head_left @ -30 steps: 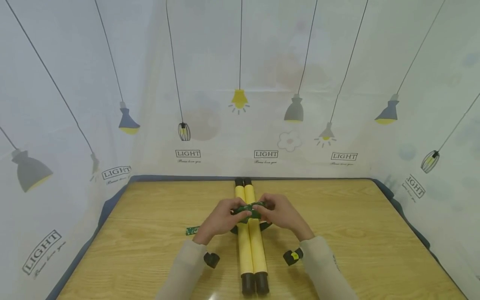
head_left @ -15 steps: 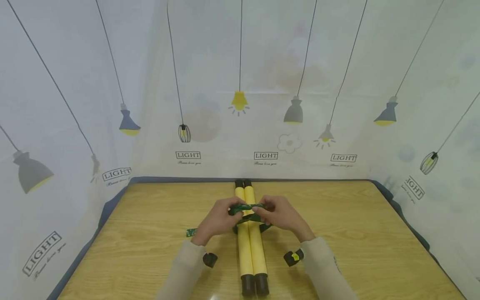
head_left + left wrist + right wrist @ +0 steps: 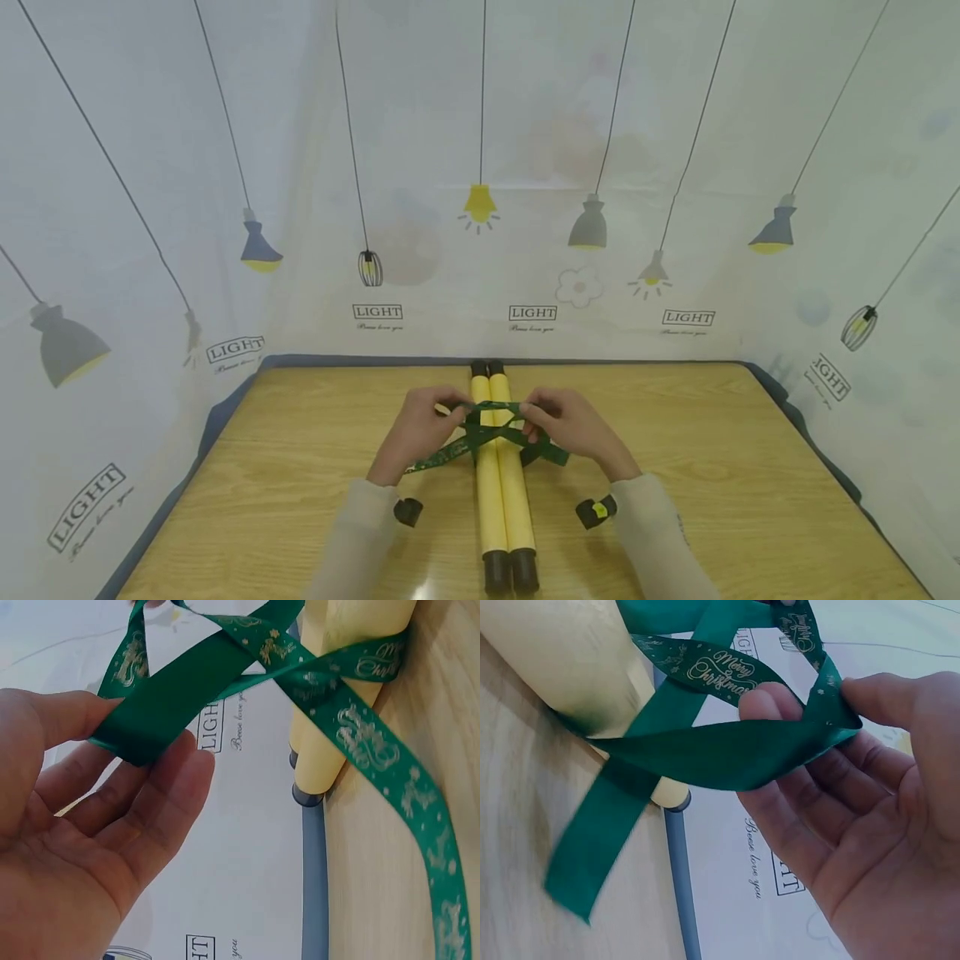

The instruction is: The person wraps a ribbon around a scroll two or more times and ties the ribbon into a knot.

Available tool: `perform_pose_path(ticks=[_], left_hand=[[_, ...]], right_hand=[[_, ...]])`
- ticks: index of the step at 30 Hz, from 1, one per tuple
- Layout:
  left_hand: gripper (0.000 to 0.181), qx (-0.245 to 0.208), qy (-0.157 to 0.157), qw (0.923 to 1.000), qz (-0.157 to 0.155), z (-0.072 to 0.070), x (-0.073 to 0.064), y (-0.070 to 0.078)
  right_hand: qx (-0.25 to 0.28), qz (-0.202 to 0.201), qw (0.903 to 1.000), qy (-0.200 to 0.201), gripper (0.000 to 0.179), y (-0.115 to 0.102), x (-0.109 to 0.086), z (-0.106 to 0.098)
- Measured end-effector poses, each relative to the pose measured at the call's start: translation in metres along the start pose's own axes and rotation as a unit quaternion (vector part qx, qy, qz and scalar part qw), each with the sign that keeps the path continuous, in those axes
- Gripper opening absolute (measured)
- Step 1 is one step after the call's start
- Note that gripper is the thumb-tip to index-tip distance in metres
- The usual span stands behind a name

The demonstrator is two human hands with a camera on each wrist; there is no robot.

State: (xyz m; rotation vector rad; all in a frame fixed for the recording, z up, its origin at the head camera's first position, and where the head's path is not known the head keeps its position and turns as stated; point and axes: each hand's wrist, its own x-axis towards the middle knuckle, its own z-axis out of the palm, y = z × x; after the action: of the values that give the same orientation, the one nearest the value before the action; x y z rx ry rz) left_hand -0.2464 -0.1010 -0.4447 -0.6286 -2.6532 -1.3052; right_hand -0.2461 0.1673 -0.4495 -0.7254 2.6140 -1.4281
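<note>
Two pale yellow tubes (image 3: 492,500) with dark end caps lie side by side on the table. A green satin ribbon (image 3: 480,435) with gold "Merry Christmas" print wraps round them and crosses on top. My left hand (image 3: 422,425) pinches a loop of ribbon (image 3: 176,690) between thumb and fingers, left of the tubes. On the other side my right hand (image 3: 572,422) pinches another loop (image 3: 727,754), its index finger inside the loop. One loose ribbon end hangs toward the lower left, another to the right. The crossing is partly hidden between the hands.
The wooden table (image 3: 712,433) reaches to a pale curtain (image 3: 420,167) printed with lamps, which stands behind and at both sides. Dark blue cloth (image 3: 232,400) edges the table. A small black device (image 3: 408,512) sits at the left wrist, another (image 3: 596,512) at the right.
Both hands have moved apart, the left one further left. The bunched ribbon is now spread into open loops, and its loose ends show on either side. The tubes have stayed put.
</note>
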Motion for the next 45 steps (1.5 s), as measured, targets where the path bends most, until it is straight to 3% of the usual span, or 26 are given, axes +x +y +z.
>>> perform_pose_path(ticks=[12,24,28,37,45], left_hand=[[0.015,-0.023,-0.026,0.9994,0.01,-0.016,-0.007,-0.008],[0.019,-0.078,-0.044,0.9952,-0.039,-0.024,-0.002,-0.012],[0.019,-0.099,-0.046,0.9928,-0.049,-0.027,0.001,-0.013],[0.022,-0.136,-0.057,0.986,-0.078,-0.034,0.001,-0.022],[0.023,-0.143,-0.054,0.9825,-0.106,-0.045,-0.001,-0.029]], right_hand=[[-0.05,0.009,0.998,0.037,0.022,0.001,-0.005,-0.008],[-0.055,-0.001,0.9976,0.043,0.025,0.008,-0.005,-0.016],[-0.057,0.025,0.9966,0.055,0.029,0.011,-0.005,-0.022],[0.002,0.056,0.9969,0.055,0.029,0.021,-0.009,-0.034],[-0.006,0.086,0.9947,0.056,0.034,0.028,-0.017,-0.052]])
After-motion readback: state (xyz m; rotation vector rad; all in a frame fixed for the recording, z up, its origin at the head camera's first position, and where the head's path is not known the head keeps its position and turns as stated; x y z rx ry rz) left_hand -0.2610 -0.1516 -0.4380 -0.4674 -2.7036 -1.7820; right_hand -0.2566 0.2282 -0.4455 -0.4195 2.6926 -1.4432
